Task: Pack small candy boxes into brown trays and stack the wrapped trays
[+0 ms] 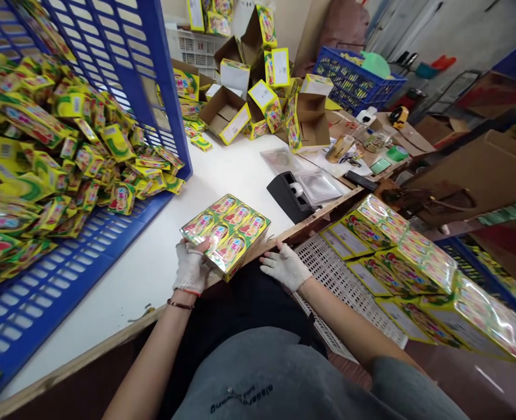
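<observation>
Gripping the near left corner of a clear-wrapped block of yellow-green packets (226, 233), the left hand (191, 265) is pressing its thumb on top, wearing a whitish fingertip-free glove. The right hand (285, 267), gloved alike, is hovering open and empty just beside the block, palm showing, near the table edge. The block is lying on the white table (148, 256), its near corner sticking out past the wooden edge. Beyond it, a black tape dispenser (293, 195) is sitting near clear plastic trays (317, 182), and open cartons (226, 115) are crowding the far end. Leftward, a blue crate (87, 251) is holding loose packets (56, 151); rightward, wrapped stacks (415, 274) are filling part of a white basket (349, 297).
</observation>
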A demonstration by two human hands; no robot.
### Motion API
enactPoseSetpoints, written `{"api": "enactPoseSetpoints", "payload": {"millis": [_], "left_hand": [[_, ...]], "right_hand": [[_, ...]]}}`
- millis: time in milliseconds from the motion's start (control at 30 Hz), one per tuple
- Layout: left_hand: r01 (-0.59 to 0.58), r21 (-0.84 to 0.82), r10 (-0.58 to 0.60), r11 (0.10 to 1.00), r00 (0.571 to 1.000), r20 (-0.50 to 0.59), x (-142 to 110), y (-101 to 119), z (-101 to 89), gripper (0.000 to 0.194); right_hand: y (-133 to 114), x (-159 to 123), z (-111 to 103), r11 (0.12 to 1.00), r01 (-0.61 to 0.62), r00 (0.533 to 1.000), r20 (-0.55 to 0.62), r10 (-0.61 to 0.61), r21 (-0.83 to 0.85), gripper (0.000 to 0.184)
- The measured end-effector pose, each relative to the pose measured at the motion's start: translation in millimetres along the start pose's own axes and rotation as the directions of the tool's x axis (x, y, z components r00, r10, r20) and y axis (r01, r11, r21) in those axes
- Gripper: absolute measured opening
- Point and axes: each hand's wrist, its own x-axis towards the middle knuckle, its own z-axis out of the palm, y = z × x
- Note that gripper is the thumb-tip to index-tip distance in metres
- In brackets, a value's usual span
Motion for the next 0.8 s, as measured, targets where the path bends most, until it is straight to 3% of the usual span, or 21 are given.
{"api": "enactPoseSetpoints", "payload": {"millis": [67, 167, 267, 333, 433, 567, 633, 700, 733, 800], "left_hand": [[-0.003, -0.013, 0.004, 1.0, 0.998, 0.07, -5.9, 3.9, -0.3, 0.075], [-0.039, 0.086, 0.016, 0.996, 0.967, 0.256, -23.9, 13.4, -7.7, 0.083], [-0.112, 0.236, 0.003, 0.965, 0.908, 0.419, -35.6, 22.0, -10.0, 0.107], [-0.158, 0.331, -0.027, 0.93, 0.87, 0.492, -36.9, 20.3, -2.5, 0.12], [-0.252, 0.438, -0.071, 0.863, 0.798, 0.599, -36.0, 2.5, 21.7, 0.121], [-0.411, 0.423, -0.061, 0.807, 0.655, 0.754, -32.9, -28.9, 53.8, 0.102], [-0.593, 0.442, -0.001, 0.673, 0.597, 0.802, -27.3, -33.7, 57.7, 0.094], [-0.757, 0.485, 0.082, 0.437, 0.571, 0.817, -16.5, -28.3, 50.2, 0.082], [-0.796, 0.513, 0.118, 0.32, 0.571, 0.812, -8.8, -23.0, 42.5, 0.075], [-0.79, 0.598, 0.175, 0.135, 0.613, 0.77, 9.8, -11.9, 21.8, 0.062]], "right_hand": [[-3.2, -3.7, -6.8, 0.996, 0.084, 0.995, 0.053, -0.083, -0.012, 0.051], [-6.1, -16.0, -22.7, 0.989, 0.144, 0.959, 0.248, -0.134, -0.022, 0.067], [2.4, -31.0, -40.7, 0.978, 0.142, 0.899, 0.435, -0.062, -0.154, 0.088], [13.8, -37.6, -52.8, 0.973, 0.097, 0.874, 0.486, 0.016, -0.207, 0.088], [29.0, -39.9, -76.3, 0.992, 0.047, 0.886, 0.464, 0.014, -0.12, 0.078], [38.0, -34.2, -127.0, 0.99, 0.076, 0.964, 0.246, -0.103, 0.118, 0.059], [41.9, -33.9, -158.9, 0.967, 0.086, 0.986, 0.122, -0.117, 0.241, 0.053], [46.8, -37.3, -191.3, 0.931, 0.113, 0.991, 0.026, -0.13, 0.347, 0.051], [49.3, -39.5, -206.6, 0.912, 0.137, 0.989, -0.009, -0.145, 0.388, 0.052], [52.2, -41.3, -233.6, 0.881, 0.184, 0.983, -0.077, -0.167, 0.435, 0.054]]}}
